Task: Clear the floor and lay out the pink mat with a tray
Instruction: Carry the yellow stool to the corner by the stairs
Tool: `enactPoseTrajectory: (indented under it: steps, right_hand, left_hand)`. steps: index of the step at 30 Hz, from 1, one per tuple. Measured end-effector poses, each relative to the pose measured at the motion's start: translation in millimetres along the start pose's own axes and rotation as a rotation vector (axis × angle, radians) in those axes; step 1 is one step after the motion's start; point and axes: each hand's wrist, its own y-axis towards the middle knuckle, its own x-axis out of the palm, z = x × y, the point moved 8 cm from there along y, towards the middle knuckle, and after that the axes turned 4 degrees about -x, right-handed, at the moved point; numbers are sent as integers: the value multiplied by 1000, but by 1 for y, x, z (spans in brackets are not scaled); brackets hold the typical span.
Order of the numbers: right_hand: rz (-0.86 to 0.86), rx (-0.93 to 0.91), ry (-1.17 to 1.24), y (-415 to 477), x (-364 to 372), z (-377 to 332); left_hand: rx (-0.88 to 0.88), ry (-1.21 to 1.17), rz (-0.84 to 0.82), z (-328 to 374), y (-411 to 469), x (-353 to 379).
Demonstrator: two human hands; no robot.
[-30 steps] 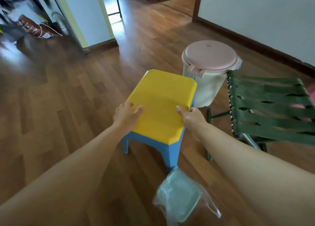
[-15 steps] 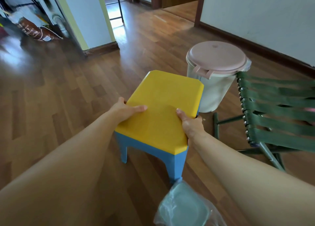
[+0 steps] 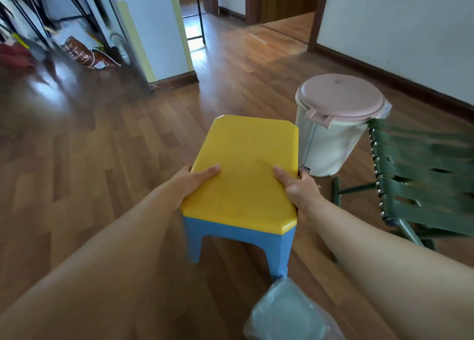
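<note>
The person is gripping a small plastic stool (image 3: 246,165), yellow on top with blue legs, by its two long side edges, one hand on each. The left hand (image 3: 191,183) is clamping the left edge: its thumb (image 3: 210,171) is lying flat and straight across the yellow top, pointing inward, while the rest of the hand is wrapping over the rim, with the fingers going out of sight underneath. The right hand (image 3: 298,188) is mirroring this on the right edge, its thumb (image 3: 280,174) pressing down on the top and its curled fingers (image 3: 303,175) hooking round the rim just beside the far corner. Both grips are closing tightly on the seat, with no gap showing between palm and plastic. The stool is sitting straight out in front of the person, between the outstretched forearms and above the wooden floor (image 3: 102,160); whether its feet are touching the boards cannot be told. Just beyond its far right corner a pale bin (image 3: 325,144) with a pink lid (image 3: 341,95) is standing on the floor, and to the right of that a green strapped folding chair (image 3: 420,172) is standing near the wall. At the bottom edge, close to the stool's nearest leg, a pale green flat item in clear plastic wrap (image 3: 287,311) is showing.
</note>
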Motion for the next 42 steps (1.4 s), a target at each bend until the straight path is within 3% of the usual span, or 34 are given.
enactPoseTrajectory:
  steps: [4,12,20,28,34,42]
  right_hand:
    - [-58,-27,-28,-19,37,-38]
    - [-128,-55,-183,-103,105,-157]
    - [-242,-81,-284,-221,159,-293]
    - [-446,-56,-297,-346,217,-408]
    - [-662,-60,-354,-436,268,-450]
    - [-965,-92,-459,-561,334,-440]
  left_hand:
    - [31,-10,135,17,-33,-52]
    - [-57,-160,231,59,-151,-164]
    - [-97,-298,266,109,-305,-268]
    - [-76,-418,423,151,-475,-372]
    - [-192,-459,612,127,-589,-426]
    - [-291,-640,844,50,-724,-460]
